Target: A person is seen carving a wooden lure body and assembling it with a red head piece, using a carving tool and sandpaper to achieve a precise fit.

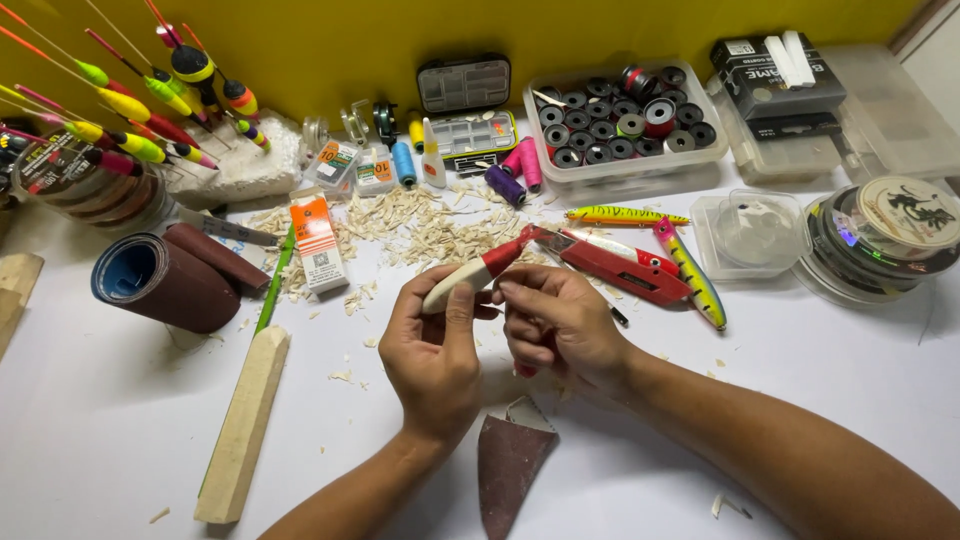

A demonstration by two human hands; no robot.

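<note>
— What was nearest you, at the bottom of the frame?

— A torn piece of brown sandpaper (512, 455) lay flat on the white table (100, 420), just below the wrists. At lower left lay a squared wooden stick (243, 425), uncut as far as I could see.

— And the hands?

— In the middle of the frame. The left hand (432, 352) was closed around the pale tail of a carved wooden lure body (478, 272), its red tip pointing up and to the right. The right hand (553, 322) was curled, fingertips pinched at the lure's middle; whether it held anything small I couldn't tell.

— How far along did the piece look?

— I'd judge the shaping was mostly done: the body was rounded and tapered, with a heap of wood shavings (430, 230) behind it. The pale part looked bare, so smoothing and painting seemed left. No hooks showed on it.

— Beyond that?

— Right of the hands lay a red utility knife (625, 270) beside painted lures (690, 272). A sandpaper roll (160, 280) sat at left. Farther back stood a box of spools (625, 122), and bright fishing floats (140, 95) at upper left.
</note>
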